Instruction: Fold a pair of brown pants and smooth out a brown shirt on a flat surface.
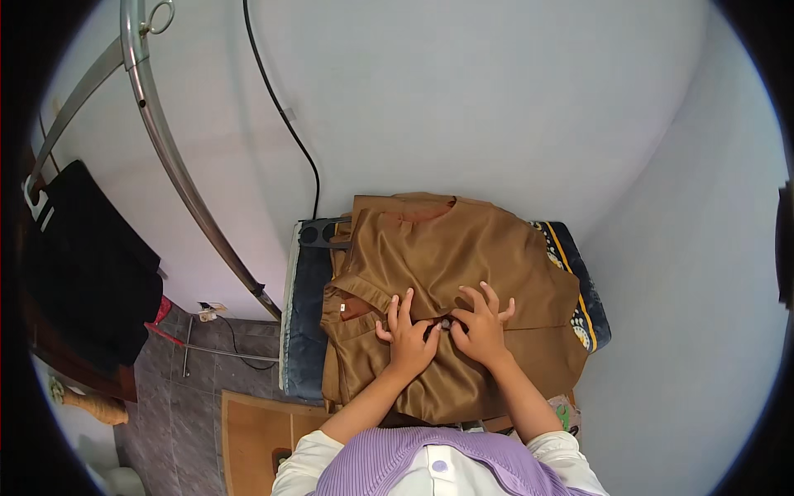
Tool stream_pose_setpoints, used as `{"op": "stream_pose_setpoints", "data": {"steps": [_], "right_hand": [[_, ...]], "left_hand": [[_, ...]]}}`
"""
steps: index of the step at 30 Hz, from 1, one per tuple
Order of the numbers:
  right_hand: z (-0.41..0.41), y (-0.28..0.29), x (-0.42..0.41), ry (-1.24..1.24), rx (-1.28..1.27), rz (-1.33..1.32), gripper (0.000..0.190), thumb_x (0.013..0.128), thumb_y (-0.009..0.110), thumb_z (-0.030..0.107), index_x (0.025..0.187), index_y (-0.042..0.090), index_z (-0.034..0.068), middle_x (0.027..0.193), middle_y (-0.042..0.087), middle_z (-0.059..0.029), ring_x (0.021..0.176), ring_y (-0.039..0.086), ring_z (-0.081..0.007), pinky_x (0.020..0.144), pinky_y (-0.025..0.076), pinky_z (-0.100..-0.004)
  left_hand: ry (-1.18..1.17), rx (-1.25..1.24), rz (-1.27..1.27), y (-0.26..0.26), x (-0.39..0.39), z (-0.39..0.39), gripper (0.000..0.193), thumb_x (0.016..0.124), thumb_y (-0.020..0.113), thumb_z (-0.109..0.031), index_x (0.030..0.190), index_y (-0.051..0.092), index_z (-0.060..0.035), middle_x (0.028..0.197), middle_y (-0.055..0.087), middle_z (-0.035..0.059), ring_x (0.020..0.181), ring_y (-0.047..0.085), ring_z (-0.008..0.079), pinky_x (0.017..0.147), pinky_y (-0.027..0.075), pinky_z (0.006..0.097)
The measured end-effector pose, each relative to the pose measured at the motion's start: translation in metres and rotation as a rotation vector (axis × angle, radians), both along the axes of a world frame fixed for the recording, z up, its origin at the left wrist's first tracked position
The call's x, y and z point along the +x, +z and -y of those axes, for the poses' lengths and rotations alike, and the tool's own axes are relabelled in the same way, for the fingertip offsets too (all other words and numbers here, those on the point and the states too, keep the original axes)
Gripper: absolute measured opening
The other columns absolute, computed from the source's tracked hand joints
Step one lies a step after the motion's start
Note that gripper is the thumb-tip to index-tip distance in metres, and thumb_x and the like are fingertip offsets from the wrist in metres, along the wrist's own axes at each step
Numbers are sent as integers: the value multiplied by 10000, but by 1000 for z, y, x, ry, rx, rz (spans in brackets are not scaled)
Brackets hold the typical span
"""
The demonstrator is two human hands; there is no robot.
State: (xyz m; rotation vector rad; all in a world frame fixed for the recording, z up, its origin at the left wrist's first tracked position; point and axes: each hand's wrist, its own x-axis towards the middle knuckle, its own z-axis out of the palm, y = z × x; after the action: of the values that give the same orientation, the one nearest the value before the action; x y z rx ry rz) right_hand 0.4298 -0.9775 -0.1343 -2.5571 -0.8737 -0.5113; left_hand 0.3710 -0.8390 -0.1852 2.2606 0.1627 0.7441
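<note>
A brown satin garment [496,248] with a gathered band and an opening lies spread in front of me. My left hand [410,335] is at the middle of the garment, thumb and index finger pinching the edge of its fabric, the other fingers spread. Close on its right, my right hand [482,322] pinches the fabric in the same way. Between the fingertips is a small round greyish thing [446,323], perhaps a button or snap. The gathered band [360,285] with a small white label lies left of my hands.
Beneath the garment is a dark blue patterned cloth [302,335] on a raised surface against the wall. A black slotted plastic piece [319,234] lies at its back left. A metal rack pole [180,180] curves down at the left, near hanging black clothing [93,266]. A wooden panel [257,434] stands below.
</note>
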Motion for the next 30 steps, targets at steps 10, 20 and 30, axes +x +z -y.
{"op": "stream_pose_setpoints", "data": {"steps": [10, 20, 30], "right_hand": [[-1, 11, 2, 39, 93, -172, 93, 734, 716, 247, 743, 697, 156, 1186, 537, -25, 1297, 310, -315, 991, 37, -672], [-7, -7, -7, 25, 98, 12, 58, 739, 708, 198, 756, 663, 164, 1132, 549, 17, 1285, 319, -282, 993, 42, -644], [-2, -13, -15, 167, 37, 30, 75, 756, 669, 193, 814, 686, 150, 1172, 561, 6, 1281, 325, -284, 1005, 28, -625]], "left_hand": [[45, 40, 57, -3, 1, 2, 211, 776, 675, -264, 761, 675, -54, 1461, 319, 165, 1335, 258, 365, 958, 106, 655], [10, 12, 64, -2, -2, 0, 200, 754, 673, -230, 722, 668, -32, 1450, 337, 168, 1313, 266, 361, 961, 121, 621], [18, -24, 107, -11, -1, -2, 187, 792, 643, -209, 732, 665, -33, 1452, 337, 170, 1309, 265, 356, 989, 103, 568]]}}
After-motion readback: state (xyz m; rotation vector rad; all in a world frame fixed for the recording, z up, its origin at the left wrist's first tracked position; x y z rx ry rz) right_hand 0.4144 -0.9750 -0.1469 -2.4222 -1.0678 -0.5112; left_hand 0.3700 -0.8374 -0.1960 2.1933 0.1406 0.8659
